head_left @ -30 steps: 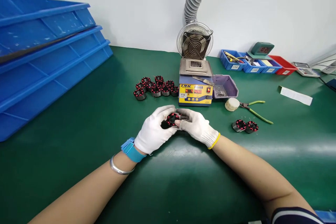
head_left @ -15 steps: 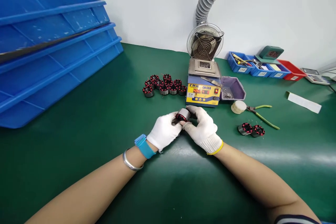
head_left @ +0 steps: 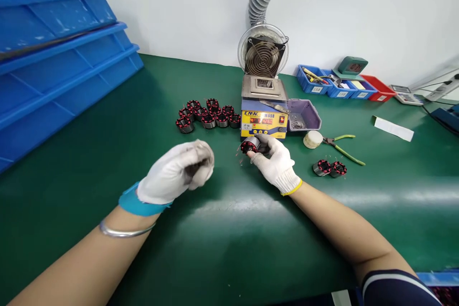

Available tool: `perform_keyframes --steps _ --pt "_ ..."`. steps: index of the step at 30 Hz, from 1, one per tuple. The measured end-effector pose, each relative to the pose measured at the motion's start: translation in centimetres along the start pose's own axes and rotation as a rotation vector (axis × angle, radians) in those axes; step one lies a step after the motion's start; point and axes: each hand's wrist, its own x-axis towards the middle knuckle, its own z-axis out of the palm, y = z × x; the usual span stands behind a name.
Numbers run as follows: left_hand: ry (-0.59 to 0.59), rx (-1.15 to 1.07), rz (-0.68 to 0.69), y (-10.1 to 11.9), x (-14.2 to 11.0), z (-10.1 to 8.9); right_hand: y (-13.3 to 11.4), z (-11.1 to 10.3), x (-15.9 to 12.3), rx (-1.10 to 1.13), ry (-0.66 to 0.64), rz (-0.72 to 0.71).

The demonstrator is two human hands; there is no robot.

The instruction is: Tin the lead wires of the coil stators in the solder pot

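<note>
My right hand [head_left: 273,160], in a white glove with a yellow cuff edge, grips a motor stator [head_left: 250,145] by its side. The stator is tilted, its red-wound end facing left and toward me, with thin wire ends sticking out. To its left, apart from it, my left hand [head_left: 179,172] is raised over the green table. This gloved hand is a little blurred, its fingers curled toward the thumb around a dark hollow where no object shows. Behind the held stator stands a yellow and blue solder pot [head_left: 264,122]. A group of similar stators [head_left: 208,120] sits left of the pot.
Two stators [head_left: 330,168] stand at the right, near green-handled pliers [head_left: 344,148] and a round pale pad [head_left: 313,139]. A purple tray [head_left: 309,115] adjoins the pot, below a fan [head_left: 264,58]. Blue crates [head_left: 64,57] are stacked at left. Small bins [head_left: 340,90] line the back.
My left hand has let go of the stator and moved left. My right hand keeps the stator, which has been turned from facing up to lying tilted. The camera view has shifted slightly.
</note>
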Motion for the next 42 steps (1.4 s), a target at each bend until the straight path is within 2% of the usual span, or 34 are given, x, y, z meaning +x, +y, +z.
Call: perform_keyframes --steps 2,3,8,11,15,16,17,20,22,24,29,30,32,36,39,42 --pt "0.201 0.098 0.102 -0.6 0.5 0.5 -0.3 0.0 -0.2 -0.021 0.009 -0.018" --pt "0.258 0.176 0.137 -1.1 0.8 0.9 -0.4 0.0 -0.4 -0.041 0.006 -0.028" --pt "0.305 0.465 0.204 -2.9 1.3 3.1 -1.3 0.6 -1.4 -0.104 -0.06 -0.062" --pt "0.409 0.413 0.332 -2.6 0.7 2.9 -1.6 0.8 -1.4 -0.106 -0.06 -0.052" --pt "0.66 0.189 0.483 -2.0 0.1 2.0 -1.6 0.7 -1.1 -0.066 -0.024 -0.022" --pt "0.656 0.191 0.468 -2.1 0.1 2.0 -1.6 0.6 -1.0 -0.047 -0.021 -0.019" --pt "0.6 0.221 0.42 -2.2 0.3 2.1 -1.6 0.6 -1.0 -0.034 -0.02 -0.022" --pt "0.283 0.363 0.225 -2.7 0.7 3.0 -1.6 0.4 -1.2 -0.048 -0.005 -0.071" --pt "0.193 0.426 0.167 -2.8 0.7 3.6 -1.7 0.4 -1.3 -0.091 -0.007 -0.092" --pt "0.227 0.431 0.214 -2.6 0.3 3.8 -2.0 0.4 -1.5 -0.122 -0.026 -0.082" --pt "0.464 0.278 0.357 -1.8 -0.7 2.1 -2.6 0.3 -1.5 -0.142 -0.019 -0.032" --pt "0.477 0.258 0.364 -1.8 -0.7 1.8 -2.7 0.2 -1.4 -0.142 -0.013 -0.029" --pt "0.429 0.25 0.34 -2.0 -0.3 1.9 -2.7 0.2 -1.4 -0.14 -0.006 -0.034" --pt "0.361 0.319 0.24 -2.1 -0.1 3.5 -2.4 0.2 -1.5 -0.164 -0.018 -0.084" --pt "0.443 0.272 0.315 -2.2 -0.4 4.0 -2.4 -0.2 -1.1 -0.232 0.014 -0.113" --pt "0.572 0.193 0.348 -2.9 -0.2 3.6 -3.2 -1.6 1.0 -0.359 0.055 -0.193"
